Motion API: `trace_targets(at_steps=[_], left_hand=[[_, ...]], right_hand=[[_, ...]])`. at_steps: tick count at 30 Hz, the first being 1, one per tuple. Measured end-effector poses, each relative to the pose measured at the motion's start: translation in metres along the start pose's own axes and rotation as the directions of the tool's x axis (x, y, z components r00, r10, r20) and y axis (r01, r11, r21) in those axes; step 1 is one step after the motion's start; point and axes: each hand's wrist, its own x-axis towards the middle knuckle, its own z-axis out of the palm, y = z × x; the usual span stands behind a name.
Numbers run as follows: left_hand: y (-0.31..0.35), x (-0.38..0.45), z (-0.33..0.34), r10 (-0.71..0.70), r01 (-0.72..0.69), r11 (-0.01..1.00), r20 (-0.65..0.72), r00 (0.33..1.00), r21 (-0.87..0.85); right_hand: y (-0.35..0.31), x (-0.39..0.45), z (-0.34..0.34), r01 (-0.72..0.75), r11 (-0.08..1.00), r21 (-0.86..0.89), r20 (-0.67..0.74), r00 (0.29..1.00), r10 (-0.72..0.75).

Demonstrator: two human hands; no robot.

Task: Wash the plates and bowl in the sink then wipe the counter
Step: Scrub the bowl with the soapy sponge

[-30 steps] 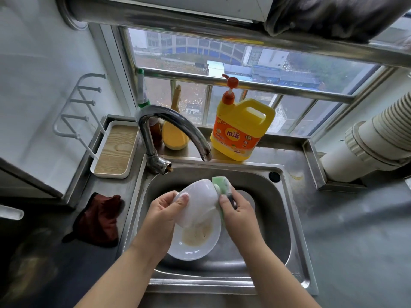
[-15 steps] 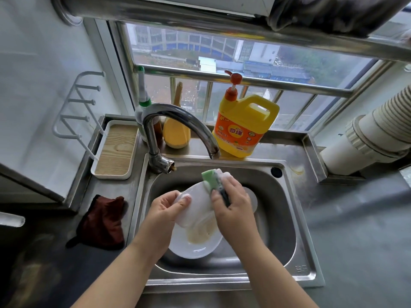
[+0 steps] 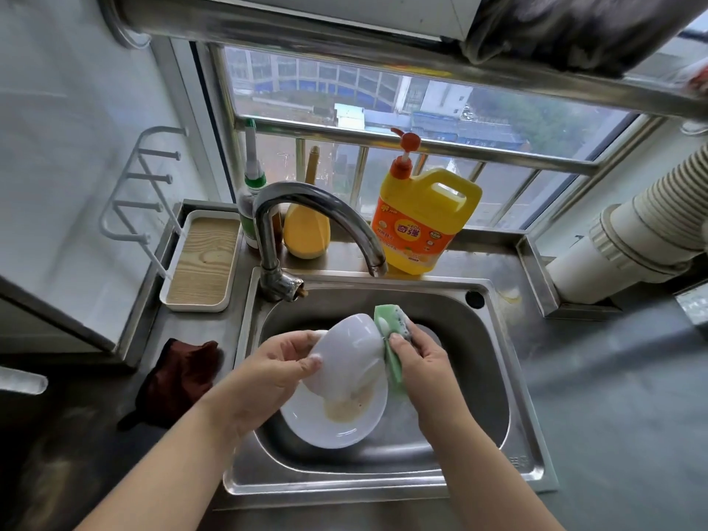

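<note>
Over the steel sink (image 3: 494,377) my left hand (image 3: 276,369) grips a white bowl (image 3: 348,354), tilted with its outside toward me. My right hand (image 3: 421,362) holds a green sponge (image 3: 394,339) pressed against the bowl's right side. Below the bowl a white plate (image 3: 325,423) with beige residue lies in the basin. A second plate (image 3: 431,335) is partly hidden behind my right hand.
The curved tap (image 3: 314,208) arches over the basin, no water running. A yellow detergent jug (image 3: 425,220), a yellow scoop (image 3: 306,231) and a bottle (image 3: 251,193) stand on the ledge. A dark red cloth (image 3: 180,377) lies left of the sink, near a wood-lined tray (image 3: 201,258).
The sponge has slid from the top of the bowl down to its right side. My left hand has turned the bowl a little; the view shifted slightly.
</note>
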Motion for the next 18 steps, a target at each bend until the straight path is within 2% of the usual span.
trace_targets(at_steps=[3, 8, 11, 15, 16, 18], left_hand=[[0.004, 0.003, 0.004, -0.065, 0.065, 0.998, 0.026, 0.998, 0.007], [-0.008, 0.008, 0.023, -0.064, 0.080, 0.994, -0.191, 0.979, 0.075], [-0.012, 0.008, 0.031, -0.045, 0.075, 0.989, -0.229, 0.972, 0.124], [-0.015, 0.016, 0.046, 0.008, 0.052, 0.976, -0.275, 0.962, 0.210], [-0.016, 0.017, 0.049, 0.028, 0.033, 0.976, -0.276, 0.961, 0.213], [-0.015, 0.018, 0.054, 0.060, -0.005, 0.980, -0.274, 0.960, 0.200]], right_hand=[[0.000, -0.002, -0.001, 0.064, 0.997, -0.051, -0.004, 0.998, -0.065], [0.007, -0.003, 0.002, 0.194, 0.957, -0.217, 0.017, 0.981, -0.195], [0.014, -0.003, 0.003, 0.287, 0.883, -0.371, 0.003, 0.952, -0.308], [0.017, -0.009, 0.012, 0.459, 0.713, -0.530, 0.110, 0.871, -0.479], [0.017, -0.007, 0.011, 0.485, 0.690, -0.537, 0.131, 0.856, -0.500], [0.015, 0.006, 0.005, 0.481, 0.713, -0.511, 0.116, 0.860, -0.497]])
